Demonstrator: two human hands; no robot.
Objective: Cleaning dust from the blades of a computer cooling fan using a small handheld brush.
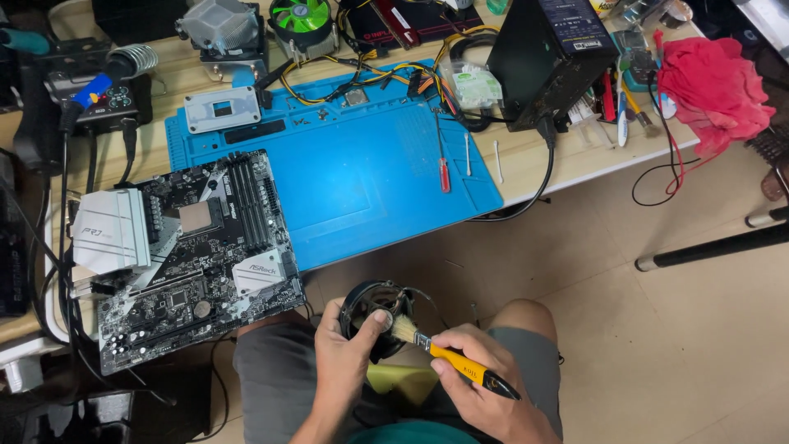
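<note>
My left hand grips a round black cooler fan over my lap, thumb on its silvery hub. My right hand holds a small brush with a yellow and black handle. The brush's pale bristles touch the fan beside the hub. Both hands sit below the table's front edge, between my knees.
A motherboard overhangs the table's front left edge. A blue work mat holds a red screwdriver and a small chip. Behind stand coolers, a black power supply, cables, a soldering station and a red cloth.
</note>
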